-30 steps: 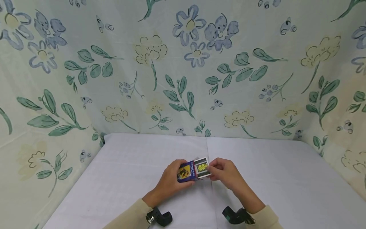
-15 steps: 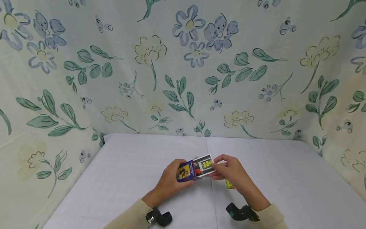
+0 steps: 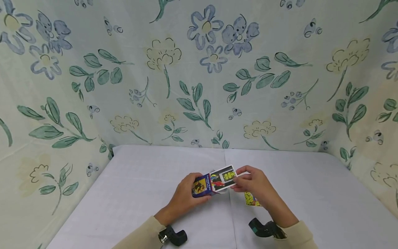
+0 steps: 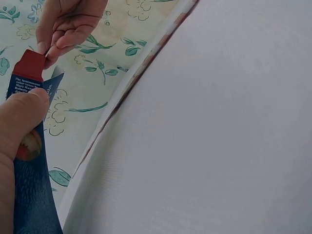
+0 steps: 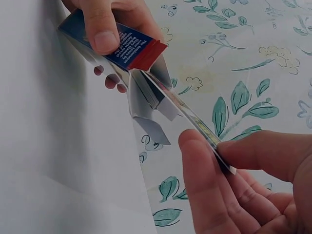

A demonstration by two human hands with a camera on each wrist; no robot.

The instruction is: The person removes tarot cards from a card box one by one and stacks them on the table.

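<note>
My left hand [image 3: 183, 195] grips a dark blue card box [image 3: 200, 186] printed with a yellow picture, its thumb along one side in the left wrist view. From the box's open end, a tarot card [image 3: 222, 180] sticks well out. My right hand [image 3: 256, 183] pinches that card's outer end between thumb and fingers; the right wrist view shows the card [image 5: 195, 117] edge-on. More cards [image 5: 146, 92] sit inside the box, beside its unfolded white flaps [image 5: 151, 129]. Partly hidden below my right hand, a yellow-patterned card [image 3: 252, 200] lies on the table.
A white cloth covers the table [image 3: 149, 173], with a crease running front to back near the middle. Floral curtains [image 3: 199, 103] rise behind the table and at both sides. Each wrist bears a black camera mount [image 3: 262, 228].
My right hand has moved right and slightly away from the box, drawing the card further out. The card on the table has come into view beneath it. My left hand stays nearly still.
</note>
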